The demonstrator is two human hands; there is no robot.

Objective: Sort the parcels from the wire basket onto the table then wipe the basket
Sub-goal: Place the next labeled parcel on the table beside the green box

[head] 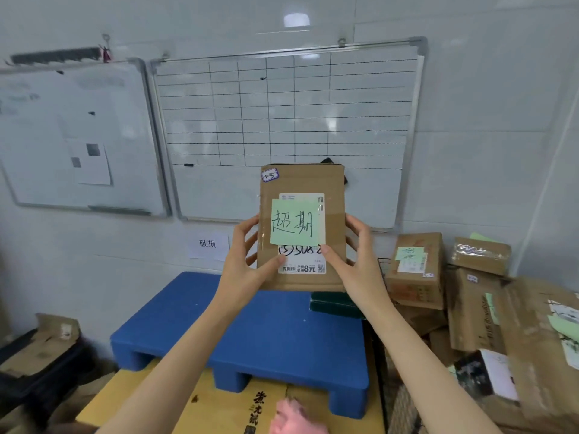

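I hold a flat brown cardboard parcel (333, 183) upright in front of me, above the blue plastic platform (266, 333). A green sticky note with handwritten characters sits over its white shipping label. My left hand (247, 261) grips its left edge with the thumb on the front near the label. My right hand (354, 261) grips the right edge in the same way. Several more cardboard parcels (416, 270) are heaped at the right, where a dark wire basket edge (383, 267) shows. A pink cloth (294, 418) lies at the bottom of the view.
Two whiteboards (282, 120) hang on the tiled wall behind. A paper sign with characters (208, 244) is stuck to the wall above the platform. A dark green flat item (335, 303) lies on the platform's right side. Flattened cardboard lies at the lower left.
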